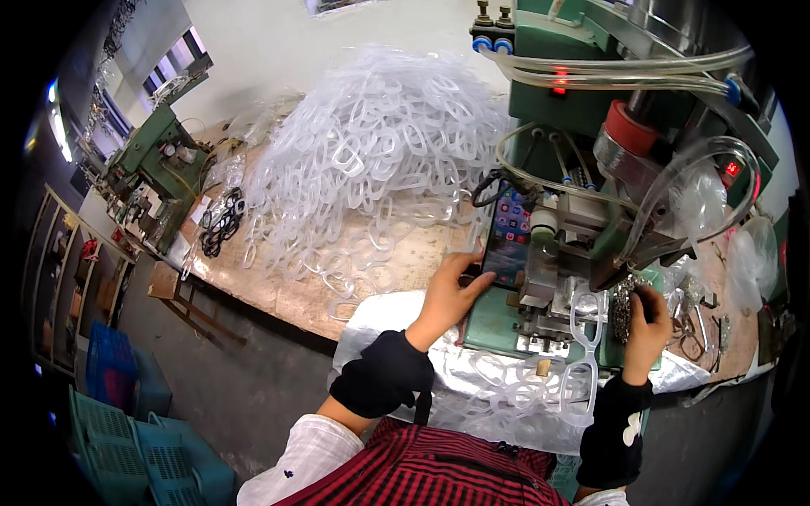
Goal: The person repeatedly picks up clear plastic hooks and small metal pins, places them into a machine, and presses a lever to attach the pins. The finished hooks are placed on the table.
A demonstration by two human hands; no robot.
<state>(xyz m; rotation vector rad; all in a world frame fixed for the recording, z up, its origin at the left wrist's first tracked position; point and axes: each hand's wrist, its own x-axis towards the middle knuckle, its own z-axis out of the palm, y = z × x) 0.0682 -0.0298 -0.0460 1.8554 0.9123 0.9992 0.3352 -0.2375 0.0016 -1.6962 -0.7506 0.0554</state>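
Observation:
A clear plastic spectacle frame [579, 390] stands upright in the picture, its upper rim at the metal jig [540, 325] of a green press and its lower rim over the front edge. My left hand [445, 297] rests at the press's left side, thumb and forefinger apart, close to the lower edge of a lit phone [509, 228]. On the jig's right, my right hand [648, 331] has its fingers curled in at a clump of small shiny metal pieces [623, 310]. What lies between those fingertips is too small to make out.
A tall heap of clear spectacle frames [388, 135] covers the bench behind my left hand. More frames [498, 379] lie on a foil-like sheet before me. Air hoses [607, 76] and a red-collared press head [631, 126] overhang the jig. Teal crates [181, 460] stand on the floor at left.

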